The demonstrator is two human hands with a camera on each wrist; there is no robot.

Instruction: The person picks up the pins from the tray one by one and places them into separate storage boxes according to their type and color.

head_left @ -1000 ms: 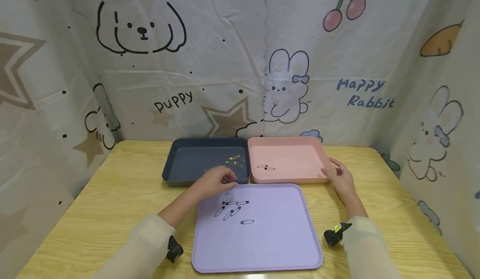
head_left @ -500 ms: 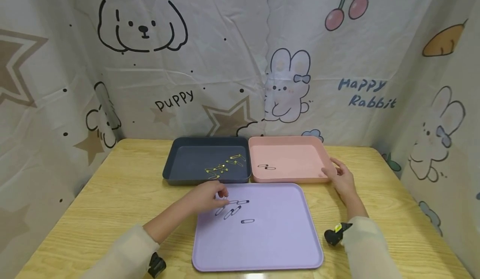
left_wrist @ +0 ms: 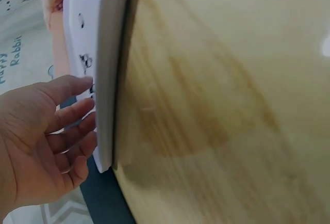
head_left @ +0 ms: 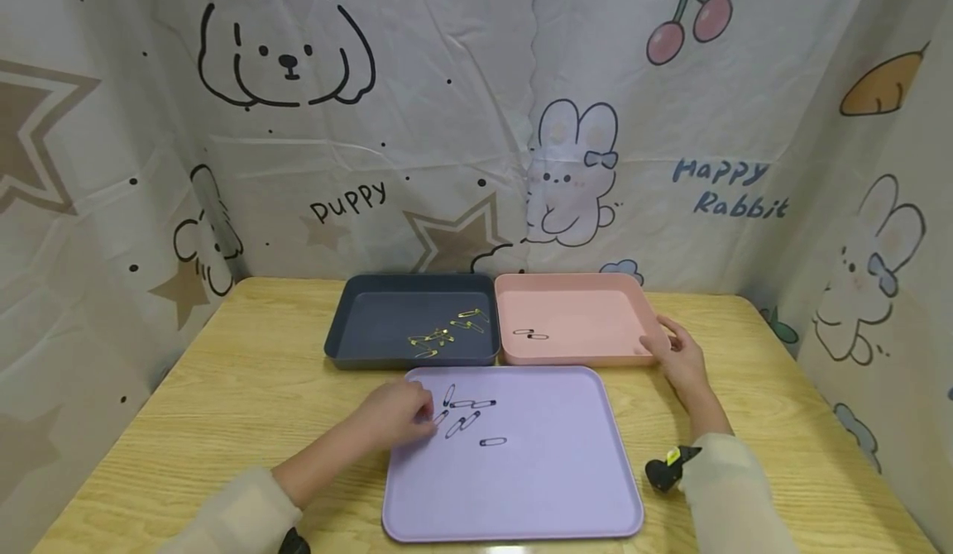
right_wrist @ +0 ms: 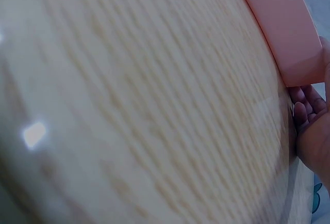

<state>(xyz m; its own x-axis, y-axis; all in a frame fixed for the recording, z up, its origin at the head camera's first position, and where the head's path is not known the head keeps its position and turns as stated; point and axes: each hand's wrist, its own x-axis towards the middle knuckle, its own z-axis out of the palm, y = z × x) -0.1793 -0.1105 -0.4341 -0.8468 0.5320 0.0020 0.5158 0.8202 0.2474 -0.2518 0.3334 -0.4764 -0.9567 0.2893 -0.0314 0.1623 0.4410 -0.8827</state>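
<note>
Left grip (head_left: pixel 395 416) has thumb and finger apart, at a pin (head_left: pixel 442 419) on the lilac tray (head_left: pixel 521 496), its long axis slanting, dark cap (head_left: pixel 445 413) pointing away and rightward. Right grip (head_left: pixel 679 364) holds the pink tray (head_left: pixel 573 310) by its corner. I read "Puppy" and "Happy Rabbit" on the cloth (head_left: pixel 335 149).

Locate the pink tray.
Head view: the pink tray sits right of the dark tray, beyond the lavender tray, right hand at its right end.
</note>
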